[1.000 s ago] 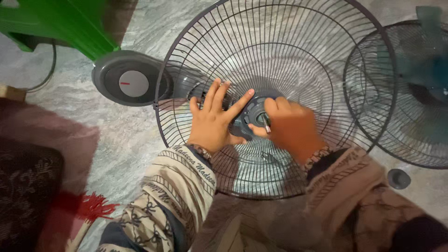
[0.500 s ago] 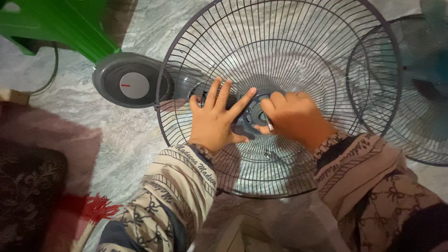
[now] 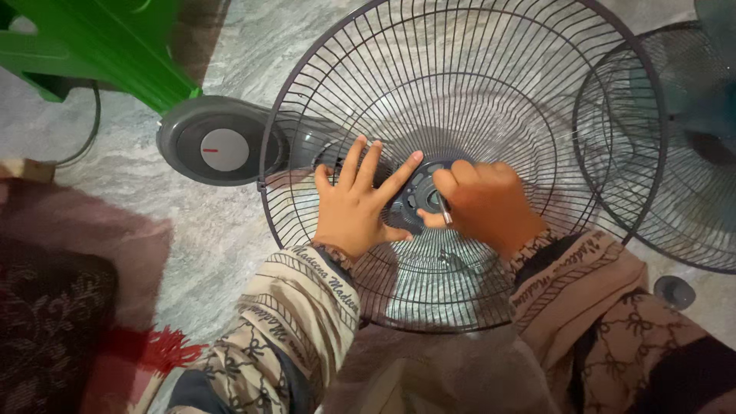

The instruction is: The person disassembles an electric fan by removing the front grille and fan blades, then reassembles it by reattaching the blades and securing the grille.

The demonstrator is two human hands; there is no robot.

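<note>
A dark wire fan guard [image 3: 491, 69] lies on the pale marble floor, with its dark plastic hub [image 3: 420, 193] in the middle. My left hand [image 3: 354, 205] rests flat on the wires, fingers spread, fingertips touching the hub's left side. My right hand [image 3: 484, 202] is closed around a thin metal tool [image 3: 443, 210], whose tip sits at the hub's right side. Both sleeves are patterned beige and brown.
A round grey fan base [image 3: 218, 142] with a white centre lies left of the guard. A second guard with a teal blade [image 3: 690, 146] lies at the right, a small grey cap [image 3: 675, 291] near it. Green plastic furniture [image 3: 100, 46] stands top left; a dark rug [image 3: 54, 322] lies bottom left.
My right hand has shifted slightly and turned at the hub, and the thin tool now shows between its fingers. My left hand has stayed in place.
</note>
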